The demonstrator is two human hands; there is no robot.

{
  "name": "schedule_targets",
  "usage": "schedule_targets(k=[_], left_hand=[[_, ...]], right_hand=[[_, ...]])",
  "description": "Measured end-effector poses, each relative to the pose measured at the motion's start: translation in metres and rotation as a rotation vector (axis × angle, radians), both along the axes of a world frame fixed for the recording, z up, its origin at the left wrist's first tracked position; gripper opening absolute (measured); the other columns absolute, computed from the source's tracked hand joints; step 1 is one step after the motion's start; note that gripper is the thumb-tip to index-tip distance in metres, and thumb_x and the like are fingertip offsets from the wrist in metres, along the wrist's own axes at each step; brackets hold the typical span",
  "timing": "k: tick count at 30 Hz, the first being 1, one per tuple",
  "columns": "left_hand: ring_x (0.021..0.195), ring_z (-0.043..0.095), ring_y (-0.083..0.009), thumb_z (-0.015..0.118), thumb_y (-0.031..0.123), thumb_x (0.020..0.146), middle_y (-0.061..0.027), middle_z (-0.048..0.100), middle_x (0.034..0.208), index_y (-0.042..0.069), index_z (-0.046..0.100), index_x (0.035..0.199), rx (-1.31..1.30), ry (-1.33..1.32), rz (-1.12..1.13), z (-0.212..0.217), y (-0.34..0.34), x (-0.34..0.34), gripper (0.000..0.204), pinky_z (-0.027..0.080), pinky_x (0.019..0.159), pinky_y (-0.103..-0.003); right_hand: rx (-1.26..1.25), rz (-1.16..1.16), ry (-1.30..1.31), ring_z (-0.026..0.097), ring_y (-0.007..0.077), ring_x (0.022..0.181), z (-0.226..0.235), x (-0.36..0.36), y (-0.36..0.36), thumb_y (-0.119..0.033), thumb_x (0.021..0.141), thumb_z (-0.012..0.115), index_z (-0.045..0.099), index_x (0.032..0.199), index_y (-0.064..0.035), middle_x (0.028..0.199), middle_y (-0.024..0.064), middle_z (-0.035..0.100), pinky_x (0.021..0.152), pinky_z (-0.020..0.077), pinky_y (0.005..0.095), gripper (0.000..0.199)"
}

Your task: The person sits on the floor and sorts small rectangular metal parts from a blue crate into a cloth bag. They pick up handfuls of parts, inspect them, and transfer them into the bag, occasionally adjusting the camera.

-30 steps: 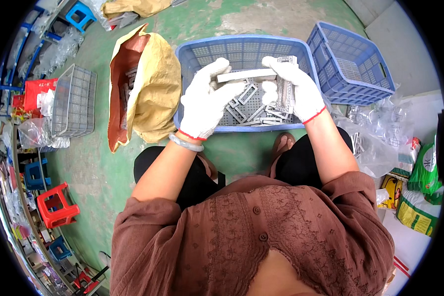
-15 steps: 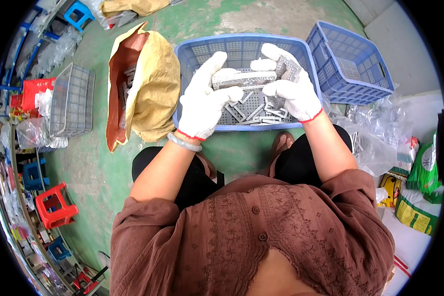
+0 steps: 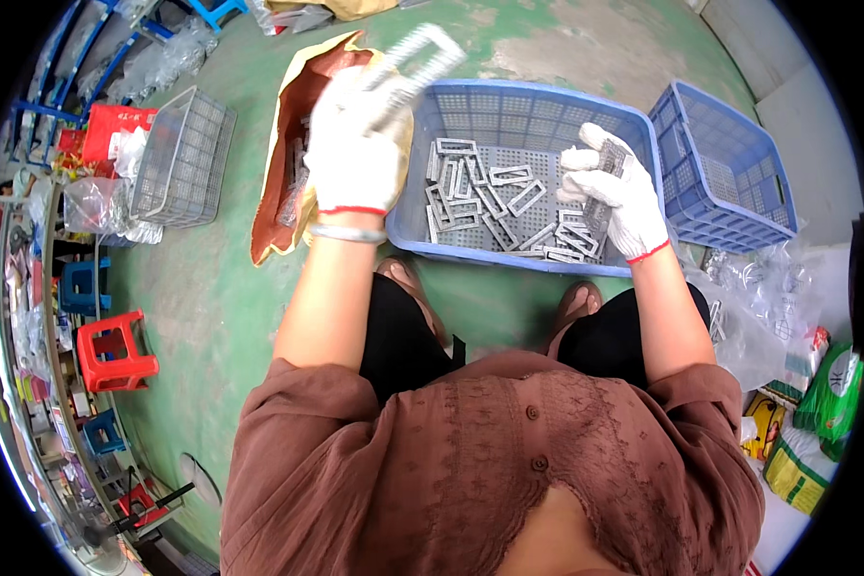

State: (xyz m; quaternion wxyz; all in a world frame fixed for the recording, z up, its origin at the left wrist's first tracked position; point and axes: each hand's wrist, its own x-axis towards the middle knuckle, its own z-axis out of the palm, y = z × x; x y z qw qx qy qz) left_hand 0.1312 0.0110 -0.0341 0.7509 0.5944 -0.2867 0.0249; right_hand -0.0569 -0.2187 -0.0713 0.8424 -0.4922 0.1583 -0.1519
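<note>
Both of my hands wear white knit gloves with red cuffs. My left hand (image 3: 357, 144), blurred by motion, is over the yellow sack (image 3: 317, 48) and closed on a grey rectangular metal frame (image 3: 439, 46). My right hand (image 3: 626, 197) is closed around a dark grey, rough-looking bar (image 3: 605, 187) above the right side of the blue basket (image 3: 538, 94). Several similar metal frames (image 3: 491, 201) lie loose on that basket's floor. More grey pieces (image 3: 296, 182) show inside the open sack, partly hidden by my left hand.
A second blue crate (image 3: 725, 206) stands right of the basket. At left are a grey wire basket (image 3: 184, 158), a red stool (image 3: 115, 350) and crowded shelving (image 3: 43, 355). Clear plastic bags (image 3: 754, 298) lie at right. My feet rest before the basket.
My hands have moved apart. The left has swung left over the sack with a metal frame; the right stays over the basket holding the grey bar. The view has shifted somewhat.
</note>
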Motion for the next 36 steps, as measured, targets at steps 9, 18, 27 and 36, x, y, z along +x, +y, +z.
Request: schedule_targets(k=[9, 18, 27, 36], left_hand=[[0.086, 0.069, -0.0259, 0.082, 0.026, 0.081, -0.0132, 0.072, 0.097, 0.002, 0.07, 0.103, 0.556, -0.264, 0.625, -0.059, 0.089, 0.106, 0.035, 0.053, 0.083, -0.033], [0.126, 0.053, -0.0338, 0.074, 0.028, 0.089, -0.0222, 0.053, 0.138, -0.002, 0.049, 0.14, 0.454, -0.209, 0.343, 0.009, -0.006, -0.019, 0.064, 0.041, 0.108, -0.042], [0.115, 0.063, -0.0303, 0.068, 0.018, 0.087, -0.0135, 0.064, 0.126, 0.012, 0.061, 0.134, 0.549, -0.664, -0.343, -0.017, -0.052, -0.078, 0.048, 0.051, 0.097, -0.038], [0.096, 0.068, -0.0166, 0.062, -0.01, 0.089, -0.0127, 0.07, 0.11, -0.005, 0.061, 0.117, 0.439, -0.16, -0.475, -0.036, -0.04, -0.065, 0.029, 0.056, 0.082, -0.028]], right_hand=[[0.085, 0.097, -0.026, 0.063, 0.0224, 0.078, -0.001, 0.008, 0.005, 0.005, 0.082, 0.07, 0.048, 0.125, 0.0014, 0.097, 0.0134, 0.067, 0.069, 0.0528, 0.0399, 0.048], [0.27, 0.292, -0.219, 0.066, 0.0304, 0.106, -0.01, 0.005, -0.009, 0.01, 0.077, 0.068, 0.044, 0.137, -0.007, 0.123, 0.0175, 0.06, 0.093, 0.0548, 0.0492, 0.067], [-0.172, 0.586, 0.1, 0.062, 0.0139, 0.094, 0.001, -0.004, 0.014, 0.0, 0.076, 0.072, 0.045, 0.141, -0.0054, 0.12, 0.0082, 0.061, 0.076, 0.0544, 0.0289, 0.07], [-0.249, 0.472, -0.091, 0.064, 0.0263, 0.094, 0.0, -0.005, -0.019, -0.038, 0.095, 0.062, 0.052, 0.133, -0.0005, 0.115, 0.0168, 0.063, 0.076, 0.0543, 0.0372, 0.055]])
